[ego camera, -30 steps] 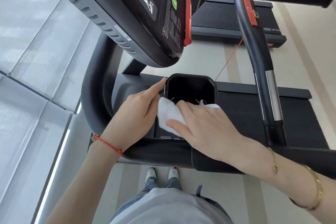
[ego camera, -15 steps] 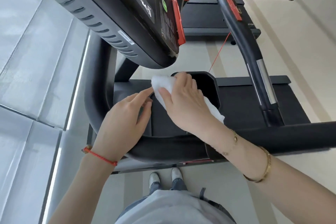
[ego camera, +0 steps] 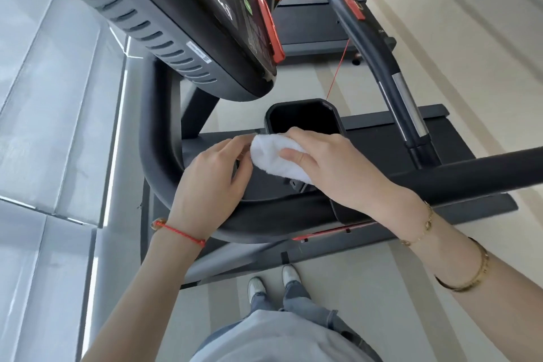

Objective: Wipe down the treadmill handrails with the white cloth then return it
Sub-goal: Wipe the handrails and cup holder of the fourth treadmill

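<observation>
Her left hand (ego camera: 210,182) rests loose-fingered and empty beside the cloth (ego camera: 274,157), which the right hand (ego camera: 332,167) grips at the cup holder (ego camera: 302,114) rim; bunched so, it could snag or drop inside

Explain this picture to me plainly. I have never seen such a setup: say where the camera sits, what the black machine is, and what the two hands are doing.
The camera is worn on a person's head and looks down, so you see their own arms and shoes. The black machine is a treadmill: its console hangs above, its curved handrail runs along the left, and an open black cup holder sits in the middle. The right hand holds a bunched white cloth just below that holder. The left hand is beside the cloth, fingertips at its edge; whether they have a grip on it cannot be told.
</observation>
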